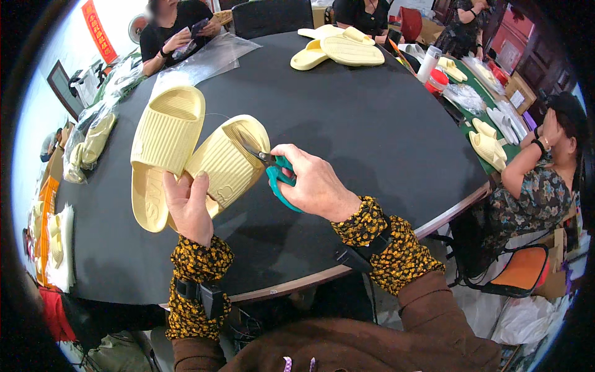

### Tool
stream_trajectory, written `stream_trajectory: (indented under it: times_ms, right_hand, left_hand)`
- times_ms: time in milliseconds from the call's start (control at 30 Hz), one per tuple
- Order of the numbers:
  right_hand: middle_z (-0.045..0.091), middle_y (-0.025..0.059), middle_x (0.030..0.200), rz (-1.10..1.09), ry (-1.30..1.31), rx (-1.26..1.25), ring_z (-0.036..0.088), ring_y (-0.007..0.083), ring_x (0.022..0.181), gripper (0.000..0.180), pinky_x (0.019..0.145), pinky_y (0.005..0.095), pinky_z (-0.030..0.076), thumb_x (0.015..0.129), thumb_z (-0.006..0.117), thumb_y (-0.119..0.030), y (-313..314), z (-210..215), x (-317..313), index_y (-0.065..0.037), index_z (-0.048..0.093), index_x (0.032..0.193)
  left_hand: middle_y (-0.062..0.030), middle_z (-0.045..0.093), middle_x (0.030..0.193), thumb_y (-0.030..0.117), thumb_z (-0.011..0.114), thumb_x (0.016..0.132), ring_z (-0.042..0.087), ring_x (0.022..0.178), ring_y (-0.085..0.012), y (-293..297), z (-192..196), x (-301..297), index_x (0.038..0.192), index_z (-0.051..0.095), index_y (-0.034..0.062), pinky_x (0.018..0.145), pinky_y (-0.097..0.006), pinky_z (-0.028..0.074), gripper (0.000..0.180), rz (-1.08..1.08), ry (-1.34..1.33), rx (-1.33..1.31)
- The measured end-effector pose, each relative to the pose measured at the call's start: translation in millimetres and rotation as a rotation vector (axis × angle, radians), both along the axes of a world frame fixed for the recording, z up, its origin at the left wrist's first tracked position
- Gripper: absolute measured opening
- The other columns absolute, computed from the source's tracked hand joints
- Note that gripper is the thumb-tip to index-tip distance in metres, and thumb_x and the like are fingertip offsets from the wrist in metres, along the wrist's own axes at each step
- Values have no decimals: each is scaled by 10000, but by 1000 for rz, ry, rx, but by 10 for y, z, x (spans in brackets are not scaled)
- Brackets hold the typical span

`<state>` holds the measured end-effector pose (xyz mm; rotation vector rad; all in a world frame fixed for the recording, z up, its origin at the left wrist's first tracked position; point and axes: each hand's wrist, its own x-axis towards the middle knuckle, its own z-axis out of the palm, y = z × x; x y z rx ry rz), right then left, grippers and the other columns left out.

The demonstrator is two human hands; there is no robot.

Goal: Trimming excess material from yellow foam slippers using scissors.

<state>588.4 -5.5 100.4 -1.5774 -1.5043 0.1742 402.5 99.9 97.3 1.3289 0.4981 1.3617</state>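
My left hand (188, 206) grips a pair of pale yellow slide sandals at their heel end. One sandal (162, 150) shows its footbed on the left. The other sandal (228, 161) lies sole up on the right. My right hand (315, 184) holds small scissors with teal handles (277, 178). Their dark blades point up-left and touch the ribbed sole of the right sandal. Both hands hover over a round black table (347, 118).
More yellow sandals (338, 48) lie at the table's far side, near clear plastic bags (204, 62). Bagged sandals (93, 139) pile at the left. A person (533, 180) sits at the right, others at the back. A green table (489, 105) holds more sandals.
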Motion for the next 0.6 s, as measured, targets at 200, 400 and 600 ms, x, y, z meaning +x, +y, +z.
stream_trajectory:
  times_ms: [200, 400, 600]
  right_hand:
    - [610, 150, 780, 5, 0, -13, 626, 288, 687, 345, 625, 373, 496, 785, 662, -106, -10, 15, 3, -53, 518, 1094]
    - [622, 163, 793, 10, -19, -17, 642, 297, 702, 337, 633, 381, 507, 784, 658, -99, -19, 33, -2, -51, 516, 1086]
    - [623, 165, 810, 14, -34, -11, 644, 306, 708, 340, 636, 383, 512, 779, 656, -91, -9, -8, 8, -48, 512, 1084]
  left_hand:
    - [-202, 483, 1306, -34, 519, 873, 502, 1180, -236, -21, 11, 20, 1403, 275, -5, 982, -330, 393, 584, 3, 1, 5]
    - [-195, 479, 1313, -40, 520, 869, 488, 1198, -243, 6, -14, 8, 1400, 279, 0, 996, -341, 380, 585, -5, -9, 39]
    - [-197, 480, 1312, -39, 525, 863, 490, 1196, -245, -6, 7, 19, 1393, 281, -3, 995, -342, 377, 585, -8, 13, 40]
